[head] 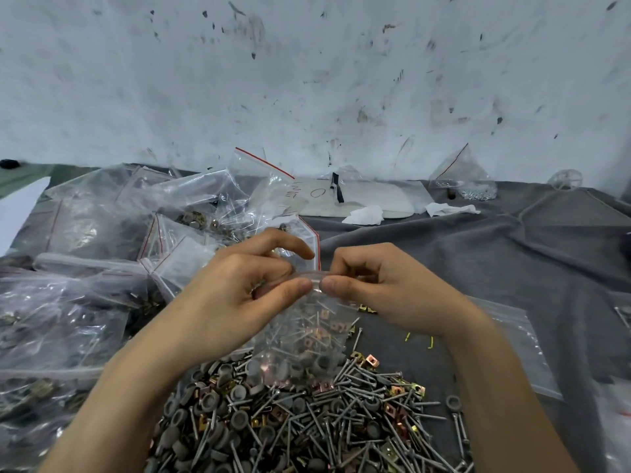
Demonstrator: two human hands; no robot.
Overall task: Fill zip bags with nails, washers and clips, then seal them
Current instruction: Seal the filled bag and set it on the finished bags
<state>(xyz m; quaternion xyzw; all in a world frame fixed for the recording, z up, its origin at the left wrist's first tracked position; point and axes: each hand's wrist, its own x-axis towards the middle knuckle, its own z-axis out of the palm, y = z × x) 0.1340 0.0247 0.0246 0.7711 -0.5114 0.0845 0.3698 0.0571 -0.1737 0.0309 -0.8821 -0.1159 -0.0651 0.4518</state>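
The zip bag (304,339) hangs just above the far edge of the loose pile (290,421), its lower half holding nails, washers and clips. The left hand (246,288) and the right hand (379,288) each pinch the bag's top strip between thumb and forefinger, the thumbs nearly meeting at the middle. For a sound seal, the person probably needs to press the ribs together there, then slide both pinches outward to the corners, with the contents kept below the strip.

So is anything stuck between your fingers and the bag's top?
Nothing visible. The left hand and right hand both pinch the zip bag right at its top strip; the contents sit lower down.
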